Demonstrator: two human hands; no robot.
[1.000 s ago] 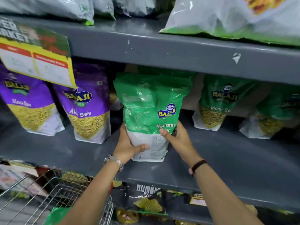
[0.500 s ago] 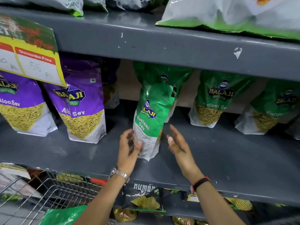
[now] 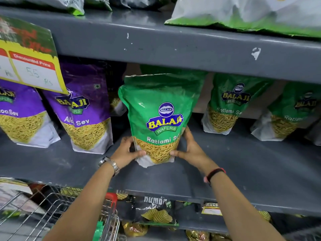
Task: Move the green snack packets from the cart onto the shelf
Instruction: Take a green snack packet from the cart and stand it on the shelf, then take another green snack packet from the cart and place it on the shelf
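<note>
A green Ratlami Sev packet (image 3: pixel 160 117) stands upright on the grey middle shelf (image 3: pixel 243 162), its printed front facing me. My left hand (image 3: pixel 127 152) grips its lower left corner and my right hand (image 3: pixel 188 150) grips its lower right edge. Behind it another green packet (image 3: pixel 173 71) is partly hidden. Two more green packets (image 3: pixel 229 105) (image 3: pixel 291 112) stand further right on the same shelf. The wire cart (image 3: pixel 57 211) is at the bottom left, with a bit of green packet (image 3: pixel 98 230) showing inside it.
Purple Aloo Sev packets (image 3: pixel 83 112) stand left of the green one, under a yellow price card (image 3: pixel 29 66). The upper shelf (image 3: pixel 173 47) hangs close above the packets' tops. Dark chip bags (image 3: pixel 156 214) fill the shelf below.
The green packet has been turned from side-on to front-facing. Both hands, open beside it half a second ago, now grip its lower corners.
</note>
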